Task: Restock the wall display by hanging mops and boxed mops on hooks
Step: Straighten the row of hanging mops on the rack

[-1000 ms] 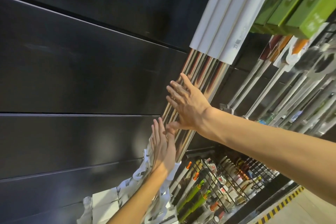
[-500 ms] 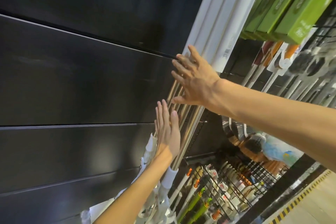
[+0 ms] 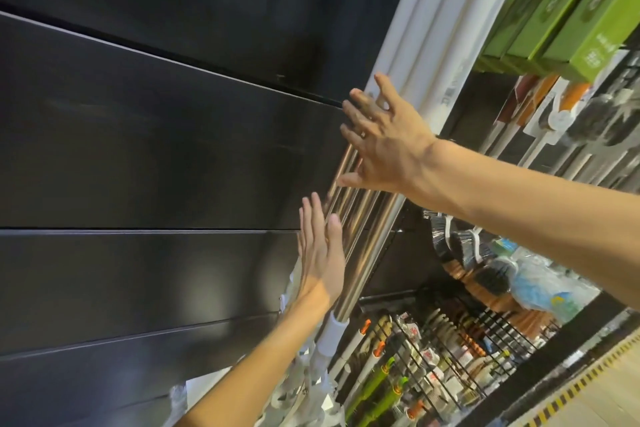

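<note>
The camera is tilted hard, so the display wall leans across the view. From nine o'clock to past the centre runs a dark slatted wall panel (image 3: 145, 156), black and faintly glossy, cut by thin pale grooves that slope toward three o'clock; soft glare sits on the lower boards near seven o'clock.

At six o'clock the left hand (image 3: 320, 250) rises from a bare forearm, palm flat and fingers straight together, laid against the panel just beside the row of mop handles (image 3: 363, 243) — it grips nothing. The handles, shiny metal tubes side by side, run from six o'clock up toward one o'clock, where they turn into white grip sleeves (image 3: 436, 31). White mop heads (image 3: 304, 388) hang bunched at their lower ends, near six o'clock.

Just right of centre the right hand (image 3: 384, 146) comes in from four o'clock, fingers spread and straight, pressed over the handles where metal meets white; it holds none of them.

At one to two o'clock green boxes (image 3: 561, 7) hang in a row. Below them, around three o'clock, more brushes and long-handled tools (image 3: 540, 135) crowd the wall, blurred. At four to five o'clock a black wire rack (image 3: 460, 350) holds small packaged goods, and the pale floor with a yellow-and-black hazard stripe (image 3: 568, 395) shows in the corner.
</note>
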Demonstrator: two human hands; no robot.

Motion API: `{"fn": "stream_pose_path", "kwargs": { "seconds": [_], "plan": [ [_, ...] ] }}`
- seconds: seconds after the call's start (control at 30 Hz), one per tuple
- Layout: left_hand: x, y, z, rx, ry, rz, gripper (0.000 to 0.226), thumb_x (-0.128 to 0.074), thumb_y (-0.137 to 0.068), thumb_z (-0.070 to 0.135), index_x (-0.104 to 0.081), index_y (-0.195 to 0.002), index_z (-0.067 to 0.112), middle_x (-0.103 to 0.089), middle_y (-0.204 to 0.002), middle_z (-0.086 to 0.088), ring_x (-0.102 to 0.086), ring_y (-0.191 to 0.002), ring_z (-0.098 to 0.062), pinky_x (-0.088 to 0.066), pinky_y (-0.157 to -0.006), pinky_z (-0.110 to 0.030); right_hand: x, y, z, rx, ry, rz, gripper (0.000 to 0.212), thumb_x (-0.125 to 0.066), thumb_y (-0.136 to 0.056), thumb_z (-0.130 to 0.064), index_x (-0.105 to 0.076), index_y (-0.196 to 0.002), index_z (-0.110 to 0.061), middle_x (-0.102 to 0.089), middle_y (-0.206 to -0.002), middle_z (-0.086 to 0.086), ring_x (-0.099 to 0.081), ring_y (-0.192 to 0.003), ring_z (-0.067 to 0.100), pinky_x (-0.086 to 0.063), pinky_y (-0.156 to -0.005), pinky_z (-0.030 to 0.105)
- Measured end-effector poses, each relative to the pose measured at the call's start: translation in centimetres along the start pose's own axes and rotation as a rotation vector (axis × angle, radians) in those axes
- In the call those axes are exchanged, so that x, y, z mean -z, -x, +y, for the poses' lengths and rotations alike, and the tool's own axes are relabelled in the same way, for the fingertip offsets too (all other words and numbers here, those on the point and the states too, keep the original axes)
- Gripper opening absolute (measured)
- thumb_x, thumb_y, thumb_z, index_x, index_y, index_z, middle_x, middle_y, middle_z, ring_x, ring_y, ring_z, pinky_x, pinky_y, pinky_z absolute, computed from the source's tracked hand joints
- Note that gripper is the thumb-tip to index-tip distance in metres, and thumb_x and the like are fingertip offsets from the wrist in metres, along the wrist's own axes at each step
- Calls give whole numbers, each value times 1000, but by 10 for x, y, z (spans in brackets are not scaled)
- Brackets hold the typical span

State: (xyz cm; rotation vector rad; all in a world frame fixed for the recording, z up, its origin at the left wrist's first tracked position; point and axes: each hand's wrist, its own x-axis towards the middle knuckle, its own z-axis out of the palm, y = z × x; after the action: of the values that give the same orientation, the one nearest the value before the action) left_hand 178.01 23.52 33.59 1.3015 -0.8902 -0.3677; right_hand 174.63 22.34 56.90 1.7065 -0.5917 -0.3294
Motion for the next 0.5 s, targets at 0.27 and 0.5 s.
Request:
{"fn": "stream_pose_path", "kwargs": {
  "seconds": [0.27, 0.5],
  "plan": [
    [-8, 32, -52, 218, 54, -28, 82, -9, -92, 79, 11, -163, 44, 20, -170, 21, 12, -162, -9, -2, -134, -52, -8, 6, -34, 46, -36, -54, 100, -5, -92, -87, 3, -169, -23, 11, -176, 14, 17, -161, 38, 10, -126, 66],
    [-8, 47, -74, 256, 148, -17, 90, -14, -90, 86, 8, -165, 41, 12, -175, 18, 6, -163, -8, -4, -135, -46, -18, 11, -76, 164, -21, -95, 100, -6, -93, -87, 2, -169, -22, 12, -175, 14, 18, -160, 39, 12, -124, 68]
  ]
}}
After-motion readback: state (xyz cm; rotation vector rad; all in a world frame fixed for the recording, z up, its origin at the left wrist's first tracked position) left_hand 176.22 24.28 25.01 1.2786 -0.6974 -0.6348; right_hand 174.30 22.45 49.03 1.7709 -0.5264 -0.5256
